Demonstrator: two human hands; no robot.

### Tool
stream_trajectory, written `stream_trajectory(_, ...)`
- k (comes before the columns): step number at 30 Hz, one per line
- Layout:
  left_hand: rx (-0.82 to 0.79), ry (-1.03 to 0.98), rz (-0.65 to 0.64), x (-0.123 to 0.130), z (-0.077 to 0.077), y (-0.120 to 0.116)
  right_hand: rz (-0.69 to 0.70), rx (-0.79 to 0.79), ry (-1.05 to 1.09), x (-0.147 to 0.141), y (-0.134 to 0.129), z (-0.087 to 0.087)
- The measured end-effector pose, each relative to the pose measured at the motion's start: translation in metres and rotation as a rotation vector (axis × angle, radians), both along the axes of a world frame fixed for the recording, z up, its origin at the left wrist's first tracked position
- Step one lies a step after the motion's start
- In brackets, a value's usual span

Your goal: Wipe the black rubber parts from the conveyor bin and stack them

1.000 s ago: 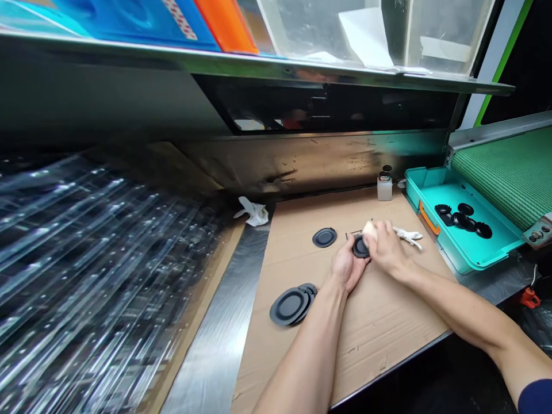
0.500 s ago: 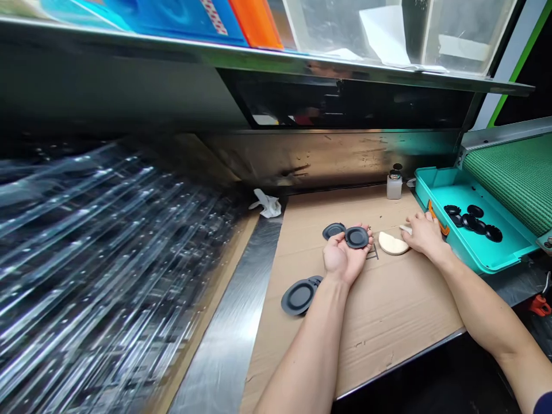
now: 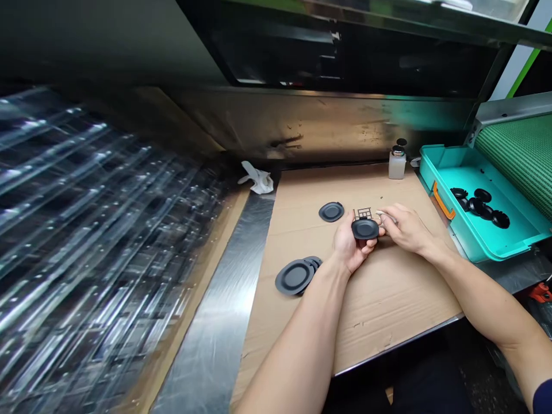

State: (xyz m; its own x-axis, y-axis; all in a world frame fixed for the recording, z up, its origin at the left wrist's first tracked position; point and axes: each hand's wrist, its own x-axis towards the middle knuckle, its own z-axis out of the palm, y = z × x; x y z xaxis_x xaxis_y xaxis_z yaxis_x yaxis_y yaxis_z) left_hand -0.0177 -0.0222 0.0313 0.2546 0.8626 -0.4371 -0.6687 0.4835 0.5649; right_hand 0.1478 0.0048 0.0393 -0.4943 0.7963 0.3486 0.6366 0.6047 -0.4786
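My left hand is closed around a dark grey, shallow dish-like plastic part, held tilted above the cardboard. My right hand pinches a small pale piece beside the part's right rim; fingers hide most of this piece, so its kind is unclear. Behind my left hand lies a similar dark oval part, flat on the cardboard. More such parts, overlapping, rest left of my left forearm, which covers some of their edge.
A cardboard sheet covers the worktop. On the right stands a teal tray with several black round parts, next to a green belt. A small bottle and crumpled white tissue sit at the back. Clear plastic strips fill the left.
My right hand has moved left, to the part in my left hand, with the pale piece in its fingers. The cream half-round pad no longer shows on the cardboard. The view has tilted down.
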Motion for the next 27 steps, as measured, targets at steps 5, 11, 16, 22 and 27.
stream_trajectory(5,-0.076,0.06,0.001,0.0,0.006,0.0,0.003,-0.02,-0.03,-0.003,-0.003,0.003)
stream_trajectory(11,-0.198,0.061,-0.044,-0.003,0.009,0.002,0.088,-0.115,0.032,-0.001,-0.001,0.009)
stream_trajectory(16,-0.201,0.078,-0.067,-0.001,0.008,0.003,0.1,-0.16,0.063,-0.002,-0.001,0.011)
stream_trajectory(22,-0.19,0.154,-0.085,0.004,0.01,0.001,0.1,-0.111,0.002,-0.001,0.001,0.01)
stream_trajectory(27,-0.094,0.332,-0.046,0.018,0.009,-0.005,0.106,-0.009,-0.217,0.001,0.003,0.012)
